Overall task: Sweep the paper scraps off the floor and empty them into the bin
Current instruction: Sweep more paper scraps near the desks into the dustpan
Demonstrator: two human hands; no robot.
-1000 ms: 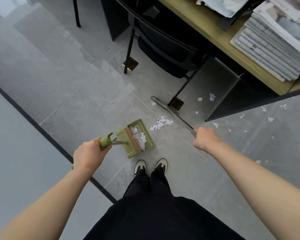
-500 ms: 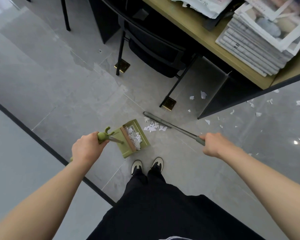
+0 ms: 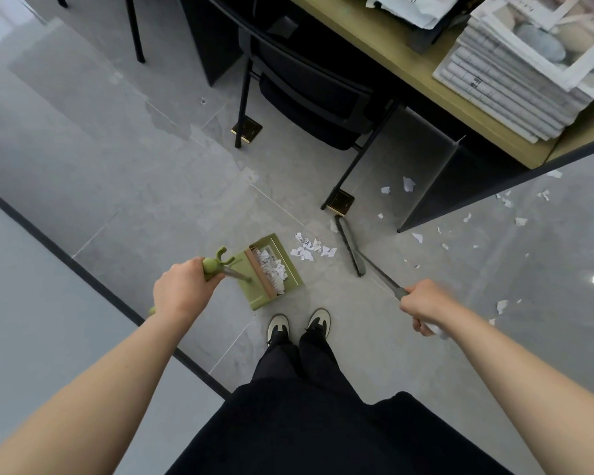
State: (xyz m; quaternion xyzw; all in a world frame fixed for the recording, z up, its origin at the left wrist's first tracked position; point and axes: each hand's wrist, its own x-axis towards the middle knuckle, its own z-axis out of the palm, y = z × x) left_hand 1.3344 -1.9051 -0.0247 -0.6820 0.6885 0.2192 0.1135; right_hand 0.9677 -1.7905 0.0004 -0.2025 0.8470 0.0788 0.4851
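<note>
A green dustpan [image 3: 290, 274] stands on the grey floor in front of my shoes, with white paper scraps lying inside it. My left hand [image 3: 180, 289] grips the green top of its long handle. My right hand [image 3: 426, 303] grips the grey handle of a broom. The broom's dark head [image 3: 350, 246] rests on the floor right of the pan. Between the pan's mouth and the broom head lies a small pile of scraps [image 3: 309, 248]. More scraps [image 3: 407, 183] are scattered under the desk and off to the right. No bin is in sight.
A black chair [image 3: 309, 97] stands just beyond the pan, its near leg [image 3: 340, 202] beside the broom head. A wooden desk [image 3: 408, 63] with a dark side panel carries a stack of magazines [image 3: 515, 80]. A dark strip [image 3: 83, 269] crosses the floor at left.
The broom head swung away from the pan to the right and now lies beyond the scrap pile, near the chair leg. My right hand drew back. The dustpan stayed put.
</note>
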